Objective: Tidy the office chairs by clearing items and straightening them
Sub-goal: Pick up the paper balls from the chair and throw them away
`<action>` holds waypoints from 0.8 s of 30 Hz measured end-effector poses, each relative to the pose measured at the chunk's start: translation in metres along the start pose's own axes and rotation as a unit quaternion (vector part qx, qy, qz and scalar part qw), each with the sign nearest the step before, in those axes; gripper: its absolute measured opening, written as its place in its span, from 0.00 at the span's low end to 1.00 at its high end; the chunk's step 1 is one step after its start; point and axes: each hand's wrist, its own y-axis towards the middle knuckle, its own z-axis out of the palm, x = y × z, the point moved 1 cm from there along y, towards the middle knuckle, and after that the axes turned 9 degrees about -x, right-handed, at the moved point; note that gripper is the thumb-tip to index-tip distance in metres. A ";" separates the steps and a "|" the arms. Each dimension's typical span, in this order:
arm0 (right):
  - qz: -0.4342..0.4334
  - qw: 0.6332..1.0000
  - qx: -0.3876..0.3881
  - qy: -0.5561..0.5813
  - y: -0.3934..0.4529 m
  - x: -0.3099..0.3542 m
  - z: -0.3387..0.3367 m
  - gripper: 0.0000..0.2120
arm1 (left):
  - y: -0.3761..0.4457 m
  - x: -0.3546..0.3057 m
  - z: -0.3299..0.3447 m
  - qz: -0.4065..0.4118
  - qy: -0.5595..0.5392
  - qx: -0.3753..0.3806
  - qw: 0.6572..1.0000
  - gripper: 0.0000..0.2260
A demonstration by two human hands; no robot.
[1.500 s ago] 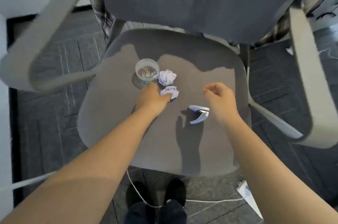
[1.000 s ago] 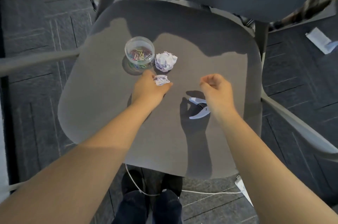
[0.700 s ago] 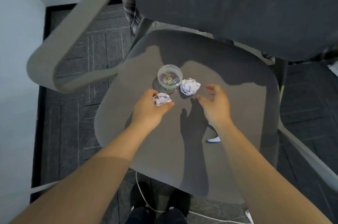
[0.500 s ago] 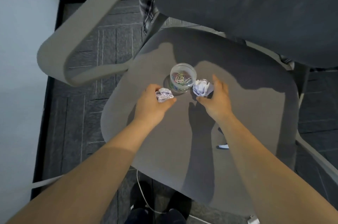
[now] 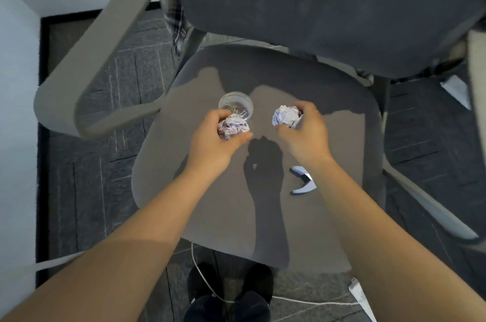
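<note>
Mid-clearing: I've got my left hand [image 5: 214, 138] pinching one paper wad [image 5: 233, 130] and my right hand [image 5: 305, 132] curled round another [image 5: 286, 116], both w/ the seat [image 5: 210, 203] just below; next, bin them, then the clip jar [image 5: 236, 105] ahead of the left & the staple remover [image 5: 302, 182] by my right wrist.

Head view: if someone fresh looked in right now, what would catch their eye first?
Most likely the two hands over the middle of the grey chair seat, each gripping a crumpled paper ball: the left hand holds one ball, the right hand holds the other. Next, the clear tub of paper clips just beyond the left hand, and the white staple remover lying on the seat beside the right forearm.
</note>
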 end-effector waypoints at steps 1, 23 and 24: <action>-0.006 1.000 -0.008 0.007 -0.006 0.007 -0.009 0.20 | -0.003 -0.011 -0.002 0.016 -0.005 0.006 1.000 0.20; 0.003 0.954 -0.295 0.052 -0.243 0.042 -0.312 0.18 | -0.235 -0.231 0.007 0.273 -0.030 0.228 0.934 0.20; 0.006 0.950 -0.309 0.056 -0.259 0.035 -0.326 0.18 | -0.253 -0.237 0.011 0.285 -0.027 0.242 0.927 0.20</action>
